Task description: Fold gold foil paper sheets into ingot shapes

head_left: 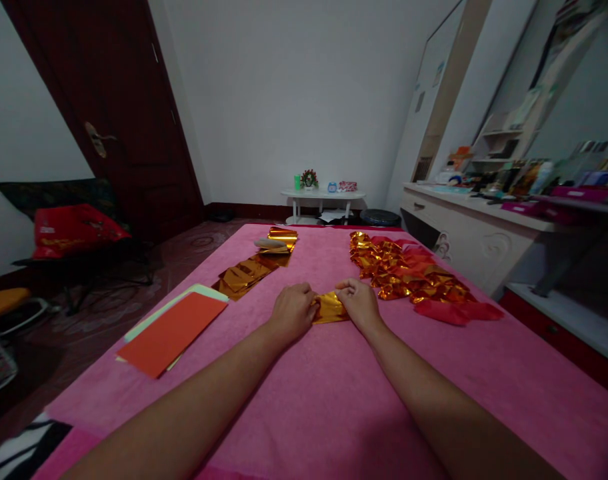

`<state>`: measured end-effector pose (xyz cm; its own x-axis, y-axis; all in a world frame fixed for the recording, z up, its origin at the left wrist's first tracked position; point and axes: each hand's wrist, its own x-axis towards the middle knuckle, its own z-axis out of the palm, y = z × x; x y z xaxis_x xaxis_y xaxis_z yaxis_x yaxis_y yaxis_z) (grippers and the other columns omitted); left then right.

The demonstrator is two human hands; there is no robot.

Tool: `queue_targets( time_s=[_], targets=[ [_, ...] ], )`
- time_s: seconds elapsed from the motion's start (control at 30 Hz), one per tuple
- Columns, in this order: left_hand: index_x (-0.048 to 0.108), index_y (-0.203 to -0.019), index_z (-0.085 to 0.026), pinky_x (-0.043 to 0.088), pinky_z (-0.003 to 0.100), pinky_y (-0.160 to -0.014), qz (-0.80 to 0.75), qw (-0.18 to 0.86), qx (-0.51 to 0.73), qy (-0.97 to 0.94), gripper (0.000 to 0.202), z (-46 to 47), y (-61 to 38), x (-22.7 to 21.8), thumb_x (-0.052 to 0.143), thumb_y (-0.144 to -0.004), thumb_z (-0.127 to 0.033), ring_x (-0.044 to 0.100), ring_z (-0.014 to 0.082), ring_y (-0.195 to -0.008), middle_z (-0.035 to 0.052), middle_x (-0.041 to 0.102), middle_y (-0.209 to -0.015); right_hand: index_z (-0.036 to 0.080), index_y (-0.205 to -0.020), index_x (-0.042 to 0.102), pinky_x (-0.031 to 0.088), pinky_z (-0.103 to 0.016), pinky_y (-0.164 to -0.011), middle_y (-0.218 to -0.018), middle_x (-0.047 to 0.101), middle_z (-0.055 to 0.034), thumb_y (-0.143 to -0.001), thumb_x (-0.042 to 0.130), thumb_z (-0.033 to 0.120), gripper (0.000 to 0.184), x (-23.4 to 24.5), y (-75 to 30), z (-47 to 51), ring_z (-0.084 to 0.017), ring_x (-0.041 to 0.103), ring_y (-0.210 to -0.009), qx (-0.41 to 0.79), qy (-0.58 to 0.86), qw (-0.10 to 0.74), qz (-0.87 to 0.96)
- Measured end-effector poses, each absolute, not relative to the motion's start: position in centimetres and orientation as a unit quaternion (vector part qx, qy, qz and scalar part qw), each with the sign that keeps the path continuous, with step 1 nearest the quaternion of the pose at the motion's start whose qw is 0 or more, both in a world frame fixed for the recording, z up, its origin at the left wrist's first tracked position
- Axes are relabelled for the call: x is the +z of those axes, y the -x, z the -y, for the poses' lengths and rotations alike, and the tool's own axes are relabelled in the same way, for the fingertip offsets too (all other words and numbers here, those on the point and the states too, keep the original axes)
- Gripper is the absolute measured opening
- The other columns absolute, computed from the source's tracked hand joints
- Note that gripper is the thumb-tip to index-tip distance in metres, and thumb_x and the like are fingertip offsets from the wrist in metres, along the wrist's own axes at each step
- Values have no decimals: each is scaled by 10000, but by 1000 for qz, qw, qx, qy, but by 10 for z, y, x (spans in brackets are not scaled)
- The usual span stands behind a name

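Note:
My left hand (293,311) and my right hand (358,303) meet at the middle of a pink cloth-covered surface (334,400). Both pinch a small sheet of gold foil paper (330,309) that lies between them on the cloth. The fingers of each hand are curled and pressed on the foil's edges. Flat gold foil sheets (244,276) lie to the far left of my hands. A small gold roll (279,240) sits beyond them. On the right lies a heap of folded gold and red pieces (409,273).
An orange-red paper stack (171,330) over pale sheets lies at the left edge of the cloth. A white dresser (479,227) with clutter stands on the right, a small white table (321,197) at the far wall, and a dark door (119,113) and chair with a red bag (69,230) on the left.

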<state>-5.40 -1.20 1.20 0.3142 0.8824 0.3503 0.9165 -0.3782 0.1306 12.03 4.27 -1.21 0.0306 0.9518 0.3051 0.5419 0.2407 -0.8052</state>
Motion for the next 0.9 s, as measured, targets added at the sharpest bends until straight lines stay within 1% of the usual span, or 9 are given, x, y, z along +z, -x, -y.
queue_targets(
  time_s=[0.2,0.37,0.5,0.67,0.9],
  targets=[
    [669,-889,-186,427,290,-738,560,47,-175,808,228,13,53,14,463,-863,-281,565,177,-832,73,614,-908,196,-822,669,437,-233,-541,-682,675,-18,-701,550,234,174,-11,-119,-39,-154,614,-615,225,552,453,662],
    [677,-938,-202,428,292,-758,559,36,-179,809,235,15,52,15,465,-864,-271,568,180,-858,68,617,-913,184,-914,656,458,-249,-571,-706,675,-14,-735,545,300,240,-12,-118,-38,-162,630,-647,247,535,453,669],
    [672,-980,-213,427,296,-774,566,22,-181,804,249,14,52,15,460,-866,-276,568,183,-883,68,617,-939,184,-931,650,469,-251,-586,-726,681,-18,-755,549,332,251,-14,-118,-39,-161,636,-663,257,535,441,673],
    [671,-921,-197,428,297,-752,567,39,-172,805,240,16,52,16,452,-868,-281,562,185,-868,71,613,-934,186,-926,656,477,-252,-604,-774,695,-34,-765,568,347,244,-16,-117,-41,-161,641,-688,258,537,420,685],
    [657,-914,-190,433,295,-754,565,45,-176,805,241,18,51,16,472,-865,-336,561,184,-863,74,604,-932,198,-939,652,477,-249,-627,-790,697,-24,-787,552,339,231,-13,-116,-39,-153,645,-699,253,529,404,702]
  ],
)
